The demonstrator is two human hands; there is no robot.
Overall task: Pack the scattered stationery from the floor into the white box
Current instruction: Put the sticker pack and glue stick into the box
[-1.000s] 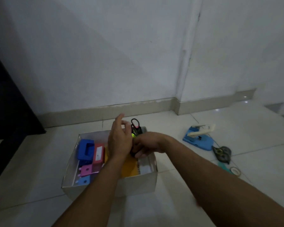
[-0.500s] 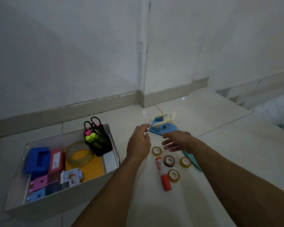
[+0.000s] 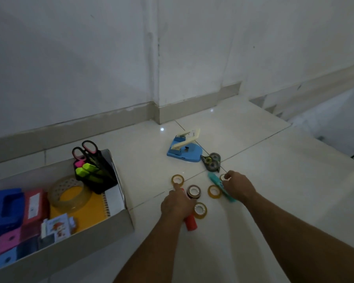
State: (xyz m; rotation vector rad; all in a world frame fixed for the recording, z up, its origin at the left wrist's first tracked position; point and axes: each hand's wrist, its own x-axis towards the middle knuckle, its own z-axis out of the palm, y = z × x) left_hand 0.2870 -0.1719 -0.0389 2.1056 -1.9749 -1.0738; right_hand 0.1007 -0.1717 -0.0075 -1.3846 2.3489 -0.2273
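The white box (image 3: 129, 218) stands on the floor at the left, holding a black pen holder (image 3: 96, 176) with scissors and highlighters, a large clear tape roll (image 3: 70, 194) and a blue punch (image 3: 6, 207). To its right several small tape rolls (image 3: 214, 191) lie on the tiles. My left hand (image 3: 177, 205) lies over the upper part of a red glue stick (image 3: 190, 223), fingers curled round it. My right hand (image 3: 238, 186) pinches a small tape roll (image 3: 222, 177) next to a teal tool (image 3: 215, 180).
A light blue hole punch (image 3: 184, 151) and a dark correction tape dispenser (image 3: 212, 161) lie farther back on the floor. The wall and skirting board (image 3: 110, 123) run behind. A step edge (image 3: 274, 107) drops off at the right.
The view has swung right, away from the box. Both hands left the box and came down to the floor: the left onto the red glue stick, the right onto a small tape roll.
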